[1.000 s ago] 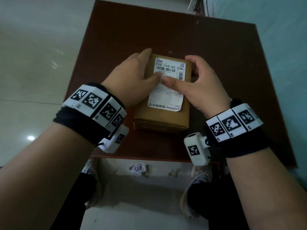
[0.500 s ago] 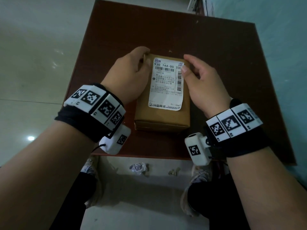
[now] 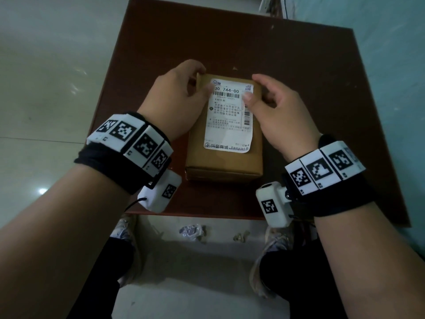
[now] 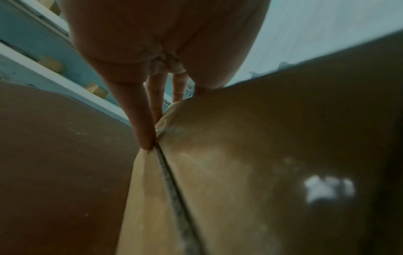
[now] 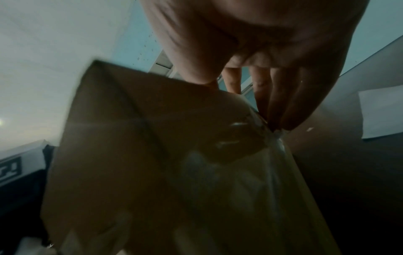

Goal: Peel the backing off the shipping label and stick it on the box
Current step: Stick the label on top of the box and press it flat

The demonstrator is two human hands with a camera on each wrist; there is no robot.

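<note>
Head view: cardboard parcel (image 3: 223, 165), long axis pointing away from the person.
Hands: left hand (image 3: 174, 100) and right hand (image 3: 282, 111) clasp its far corners.

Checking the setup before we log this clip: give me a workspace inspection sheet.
Surface: dark brown table, small pale specks on it.
Job's things: cardboard parcel lying flat, white shipping label on top.
Clutter: crumpled scraps on the floor below the near table edge.
Hands: left hand grips the parcel's far left corner, thumb on the label; right hand grips the far right corner, thumb on the label's edge.
Cables: thin black cable at the left wrist camera.
Surroundings: pale tiled floor, light blue wall.
</note>
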